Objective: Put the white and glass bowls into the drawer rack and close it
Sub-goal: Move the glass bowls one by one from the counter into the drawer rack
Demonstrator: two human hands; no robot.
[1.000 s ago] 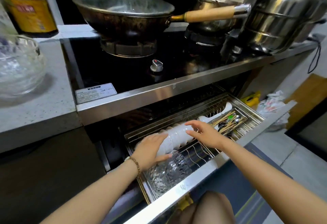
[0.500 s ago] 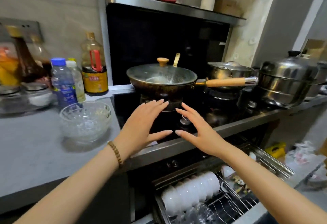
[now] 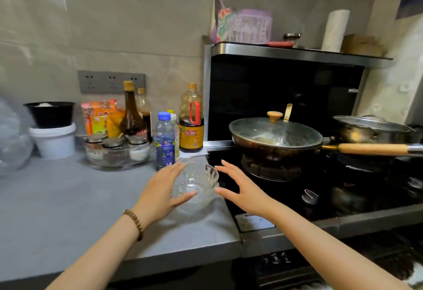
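A clear glass bowl (image 3: 198,181) stands upright on the grey counter (image 3: 68,202), close to the stove's left edge. My left hand (image 3: 160,192) is spread open on the bowl's left side, thumb near its front wall. My right hand (image 3: 240,190) is spread open just to the right of the bowl, over the black cooktop. Neither hand grips the bowl; I cannot tell whether the fingers touch the glass. The drawer rack lies below the frame, with only a sliver of white at the bottom right corner.
A lidded wok (image 3: 274,138) with a long wooden handle (image 3: 375,149) sits on the burner right of my hands. A water bottle (image 3: 164,141), sauce bottles (image 3: 191,120) and a glass dish of jars (image 3: 116,151) crowd the counter behind the bowl. Steel pots (image 3: 375,129) stand far right.
Both hands left the bowls in the drawer rack, rose to counter height and now flank the glass bowl. My view tilted up, so the rack dropped out of sight.
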